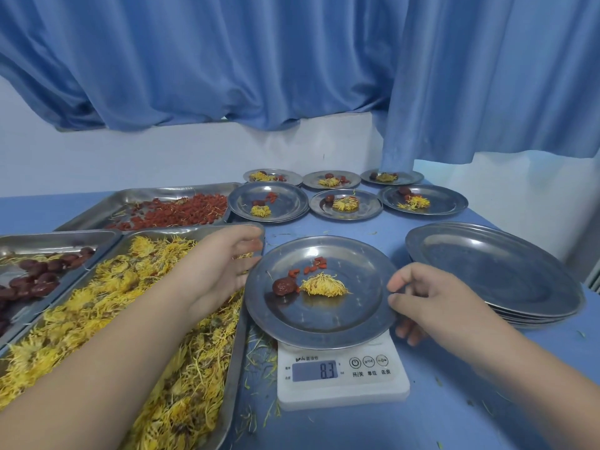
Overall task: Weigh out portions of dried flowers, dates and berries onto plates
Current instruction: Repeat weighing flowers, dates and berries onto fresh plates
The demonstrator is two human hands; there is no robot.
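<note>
A steel plate sits on a white digital scale whose display reads 8.3. On the plate lie one dark date, a yellow dried flower and a few red berries. My left hand holds the plate's left rim, reaching across the flower tray. My right hand pinches the right rim, thumb on top and fingers underneath.
Three steel trays lie on the left: dried flowers, dates and red berries. Several filled plates stand at the back. A stack of empty plates sits on the right. Blue curtains hang behind the blue table.
</note>
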